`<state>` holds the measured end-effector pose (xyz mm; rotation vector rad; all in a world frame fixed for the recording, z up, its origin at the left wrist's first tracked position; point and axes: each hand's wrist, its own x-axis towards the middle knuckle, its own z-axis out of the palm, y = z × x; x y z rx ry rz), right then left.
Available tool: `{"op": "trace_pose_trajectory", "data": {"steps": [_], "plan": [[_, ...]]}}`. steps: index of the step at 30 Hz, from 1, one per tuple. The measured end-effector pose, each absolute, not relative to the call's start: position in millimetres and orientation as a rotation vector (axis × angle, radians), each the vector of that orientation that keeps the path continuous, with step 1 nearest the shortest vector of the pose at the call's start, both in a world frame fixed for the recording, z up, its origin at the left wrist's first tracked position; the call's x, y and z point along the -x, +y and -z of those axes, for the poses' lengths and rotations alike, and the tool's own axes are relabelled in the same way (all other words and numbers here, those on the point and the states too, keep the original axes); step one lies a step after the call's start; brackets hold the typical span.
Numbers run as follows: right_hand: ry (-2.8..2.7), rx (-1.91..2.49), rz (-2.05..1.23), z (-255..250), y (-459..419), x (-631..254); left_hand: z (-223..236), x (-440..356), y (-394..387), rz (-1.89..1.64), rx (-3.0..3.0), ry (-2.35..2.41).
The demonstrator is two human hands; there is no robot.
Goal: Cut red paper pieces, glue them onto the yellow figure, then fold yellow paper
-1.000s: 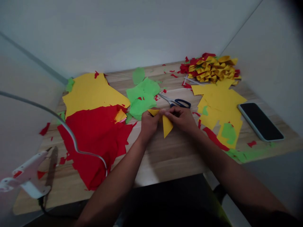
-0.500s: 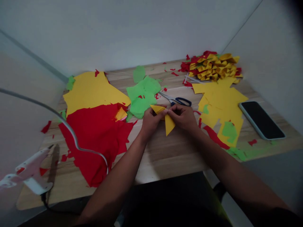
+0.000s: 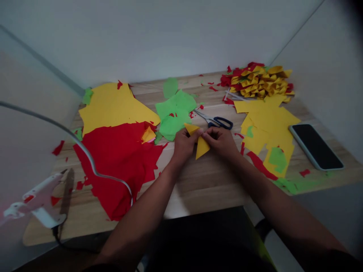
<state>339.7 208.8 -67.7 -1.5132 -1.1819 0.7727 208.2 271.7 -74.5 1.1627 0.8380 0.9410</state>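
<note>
A small yellow piece of paper [image 3: 202, 148] is pinched between my two hands above the middle of the table, its lower corner pointing down and another corner sticking up at the left. My left hand [image 3: 183, 145] closes on its left side with thumb and fingers. On the other side, my right hand [image 3: 222, 141] grips it near the centre, fingertips almost touching the left thumb. Fingers cover the paper's middle, so any fold there is hidden. Just behind my right hand lie scissors [image 3: 217, 121] with dark blue handles. Green paper [image 3: 174, 113] lies behind my left hand.
Red crepe-like sheets [image 3: 116, 162] and a yellow sheet [image 3: 113, 105] cover the left. A white glue gun [image 3: 45, 200] stands at the front left, a pale cable [image 3: 87, 155] crossing nearby. At right are yellow cut sheets [image 3: 261, 117], a phone [image 3: 316, 146] and a heap of folded yellow pieces [image 3: 261, 83].
The yellow piece has turned slightly in my fingers, its lower corner swinging a little left. Both hands keep their pinch. The whole view has shifted slightly.
</note>
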Motion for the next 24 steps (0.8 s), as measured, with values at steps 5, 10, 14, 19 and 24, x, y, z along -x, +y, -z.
{"op": "trace_pose_trajectory", "data": {"steps": [5,10,14,19,24], "plan": [[-1.166,1.46,-0.837,64,208,-339,74,-209,273,-0.988,-1.149,0.818],[-1.158,1.432,-0.819,66,209,-336,75,-209,274,-1.025,-1.145,0.844],[-1.083,1.402,-0.922,69,211,-336,77,-208,275,-1.079,-1.134,0.901],[-1.115,1.468,-0.914,72,210,-340,81,-205,288,-1.237,-0.945,0.886],[-1.094,1.441,-0.787,72,208,-341,80,-204,288,-1.177,-1.004,0.866]]}}
